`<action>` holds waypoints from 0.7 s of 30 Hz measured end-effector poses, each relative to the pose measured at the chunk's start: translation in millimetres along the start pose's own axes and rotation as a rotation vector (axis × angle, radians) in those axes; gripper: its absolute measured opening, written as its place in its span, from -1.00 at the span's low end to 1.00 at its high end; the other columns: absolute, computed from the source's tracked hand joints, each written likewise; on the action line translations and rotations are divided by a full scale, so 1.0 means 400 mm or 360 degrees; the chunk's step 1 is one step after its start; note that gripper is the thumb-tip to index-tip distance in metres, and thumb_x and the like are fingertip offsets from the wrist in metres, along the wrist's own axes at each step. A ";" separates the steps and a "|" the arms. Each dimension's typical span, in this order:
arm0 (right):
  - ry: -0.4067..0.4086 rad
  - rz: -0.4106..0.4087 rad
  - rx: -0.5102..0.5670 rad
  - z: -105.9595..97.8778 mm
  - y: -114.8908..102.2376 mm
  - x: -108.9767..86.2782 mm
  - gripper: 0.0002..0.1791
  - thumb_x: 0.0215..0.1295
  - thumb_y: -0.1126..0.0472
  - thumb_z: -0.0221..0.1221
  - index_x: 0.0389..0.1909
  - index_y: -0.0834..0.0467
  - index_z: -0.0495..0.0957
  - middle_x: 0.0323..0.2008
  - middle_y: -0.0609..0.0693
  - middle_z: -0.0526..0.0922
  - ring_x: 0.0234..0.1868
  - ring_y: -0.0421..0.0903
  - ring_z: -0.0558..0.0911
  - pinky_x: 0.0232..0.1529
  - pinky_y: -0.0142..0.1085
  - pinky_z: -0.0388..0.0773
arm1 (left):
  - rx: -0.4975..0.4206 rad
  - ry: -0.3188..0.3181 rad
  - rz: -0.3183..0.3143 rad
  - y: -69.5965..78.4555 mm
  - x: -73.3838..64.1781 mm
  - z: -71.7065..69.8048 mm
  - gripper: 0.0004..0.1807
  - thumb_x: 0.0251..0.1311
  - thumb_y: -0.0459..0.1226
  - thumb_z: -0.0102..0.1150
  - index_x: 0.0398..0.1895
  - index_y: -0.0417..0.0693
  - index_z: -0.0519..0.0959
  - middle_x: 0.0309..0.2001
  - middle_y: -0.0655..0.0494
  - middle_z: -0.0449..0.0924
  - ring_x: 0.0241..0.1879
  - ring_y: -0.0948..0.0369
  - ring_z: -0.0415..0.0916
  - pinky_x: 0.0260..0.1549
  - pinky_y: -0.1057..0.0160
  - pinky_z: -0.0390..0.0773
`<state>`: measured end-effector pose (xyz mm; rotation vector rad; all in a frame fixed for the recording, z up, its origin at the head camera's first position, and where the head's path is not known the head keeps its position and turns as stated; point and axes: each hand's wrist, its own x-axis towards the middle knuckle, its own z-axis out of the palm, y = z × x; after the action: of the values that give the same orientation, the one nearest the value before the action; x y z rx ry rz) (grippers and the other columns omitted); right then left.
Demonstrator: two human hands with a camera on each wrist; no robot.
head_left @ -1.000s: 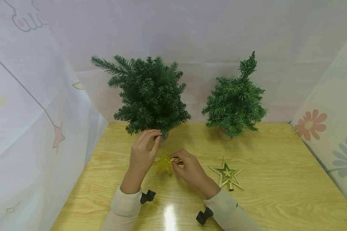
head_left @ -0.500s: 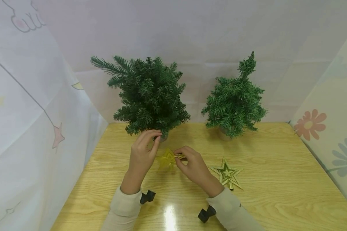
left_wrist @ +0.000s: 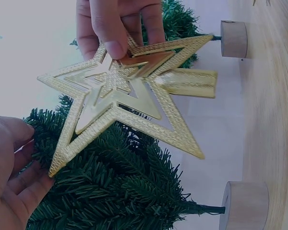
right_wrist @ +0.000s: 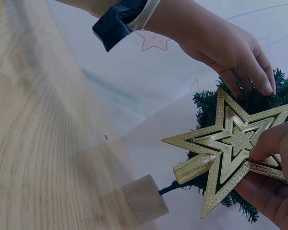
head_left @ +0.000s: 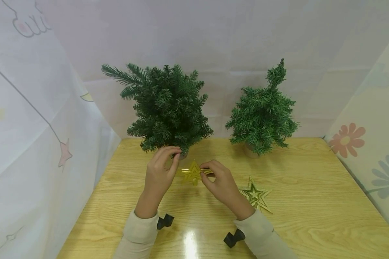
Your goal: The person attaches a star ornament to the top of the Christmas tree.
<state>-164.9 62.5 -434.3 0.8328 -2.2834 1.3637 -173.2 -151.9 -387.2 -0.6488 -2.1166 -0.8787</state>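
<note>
At the head view's lower centre, the right hand (head_left: 219, 180) pinches the gold star (right_wrist: 240, 140), likely light, stiff, slick, best held near mid-body; the left hand (head_left: 159, 172) keeps thumb and fingers apart.

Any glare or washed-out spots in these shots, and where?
Head view: white glare on the table, near the bottom edge; left wrist view: backdrop almost pure white at upper left; right wrist view: milder, just soft shine on the gold star.

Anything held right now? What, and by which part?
Right hand pinches the gold star between the hands, by its side point nearest that hand. Left hand: can't tell whether it holds anything.
</note>
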 end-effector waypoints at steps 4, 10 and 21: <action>0.0030 -0.0032 -0.0021 -0.009 -0.004 0.002 -0.81 0.32 0.34 0.20 -0.09 0.07 0.59 -0.15 -0.13 0.57 -0.11 -0.20 0.63 -0.21 -0.47 0.60 | 0.0002 0.0002 0.0003 0.001 -0.001 0.001 -0.85 0.33 -0.30 0.19 -0.11 -0.11 0.65 -0.01 0.08 0.61 0.00 0.14 0.56 -0.01 0.21 0.57; 0.0069 -0.0065 -0.0026 -0.022 -0.010 0.004 -0.81 0.31 0.34 0.21 -0.09 0.08 0.59 -0.14 -0.11 0.58 -0.11 -0.17 0.63 -0.23 -0.35 0.65 | 0.0005 0.0004 0.0009 0.001 -0.001 0.001 -0.85 0.29 -0.35 0.22 -0.11 -0.12 0.65 -0.02 0.07 0.62 0.00 0.14 0.57 -0.02 0.21 0.58; 0.0146 -0.0115 -0.0039 -0.053 -0.016 0.011 -0.81 0.32 0.34 0.22 -0.08 0.10 0.59 -0.16 -0.06 0.59 -0.18 -0.15 0.63 -0.22 -0.37 0.64 | 0.0003 0.0010 0.0008 0.001 0.000 0.003 -0.82 0.24 -0.40 0.26 -0.10 -0.11 0.65 -0.02 0.08 0.61 -0.02 0.14 0.57 -0.03 0.19 0.58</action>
<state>-164.2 77.7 -417.5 0.8193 -2.1749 1.3122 -173.3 -150.7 -387.7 -0.6498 -2.1092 -0.8750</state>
